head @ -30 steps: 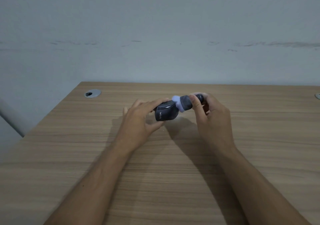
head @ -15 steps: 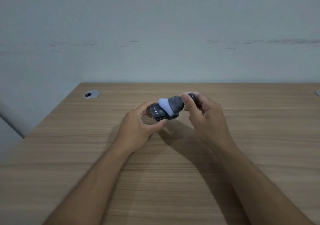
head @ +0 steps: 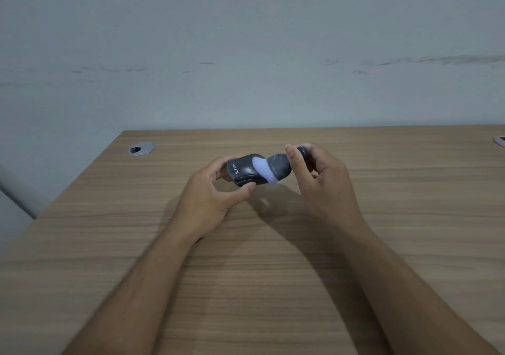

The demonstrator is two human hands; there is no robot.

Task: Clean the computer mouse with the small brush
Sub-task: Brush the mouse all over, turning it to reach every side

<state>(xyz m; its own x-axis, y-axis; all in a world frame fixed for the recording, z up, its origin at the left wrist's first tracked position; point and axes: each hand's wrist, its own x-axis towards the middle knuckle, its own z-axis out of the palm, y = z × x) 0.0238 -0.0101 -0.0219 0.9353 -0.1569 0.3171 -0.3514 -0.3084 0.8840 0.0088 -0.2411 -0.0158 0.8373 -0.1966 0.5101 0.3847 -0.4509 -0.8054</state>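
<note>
Left hand (head: pixel 211 196) wrapped around the mouse (head: pixel 244 173): thumb pressed on the near side, fingers (head: pixel 218 164) curled behind the far side, lifting it clear of the table (head: pixel 273 272). Mouse dark grey, turned on its side, with pale lettering facing the camera. Right hand (head: pixel 325 182) just right of the mouse, pinching the dark handle of the brush (head: pixel 276 169) between thumb and fingertips. Pale bluish bristle head laid flat against the right end of the mouse, touching it. Both forearms bare, reaching in from the lower edge toward the mouse.

Below the mouse, a wood-grain table in light brown, with soft shadows of the hands falling near and right of the mouse. Behind the mouse, a plain pale grey-blue wall (head: pixel 246 40) with a faint horizontal band of scuff marks. Far left of the mouse, a round silver cable hole (head: pixel 141 148) set into the table near its back corner. Far right of the mouse, a second silver fitting (head: pixel 500 140) cut off by the frame edge. Left of the table, a pale slanting shape, too little shown to identify.

Far side of the mouse hidden by the left fingers; buttons and wheel not visible. End of the brush handle buried in the right hand. Bristles slightly blurred.
</note>
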